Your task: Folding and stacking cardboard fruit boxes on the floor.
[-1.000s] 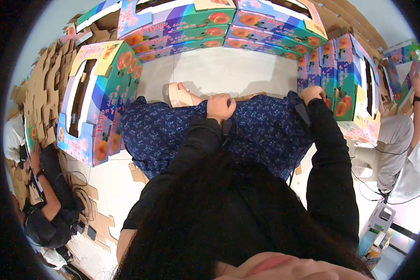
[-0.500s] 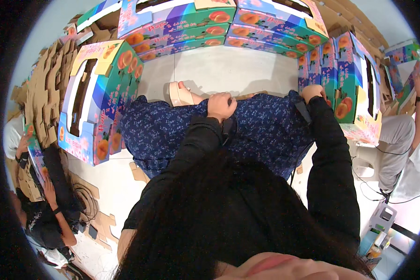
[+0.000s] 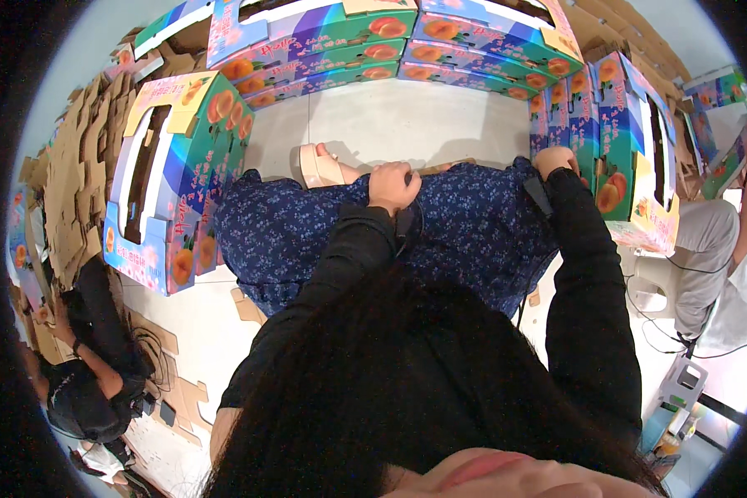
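My left hand [image 3: 394, 185] lies curled on my lap, over the dark blue flowered skirt [image 3: 295, 224]. A small dark spot shows between its closed fingers, and what it is I cannot make out. At my right knee, my right hand [image 3: 558, 160] is curled too, close beside a row of printed cardboard carry boxes [image 3: 614, 149]. Whether it touches them is unclear, and its fingertips are hidden. To my left stands a similar colourful fruit carton [image 3: 212, 178] with a long handle slot. More such cartons [image 3: 324, 46] are stacked ahead of me.
Flat brown cardboard pieces [image 3: 83, 166] are piled at the left. A person in dark clothes [image 3: 91, 398] sits at the lower left; another in light clothes [image 3: 710, 236] sits at the right, near a white stool [image 3: 651, 286] and thin cables. My sandalled foot [image 3: 322, 168] is on the pale floor.
My hands stay nearly where they were. The left-hand person has shifted a printed carton piece and leaned in; the right-hand person has lowered and tilted one.
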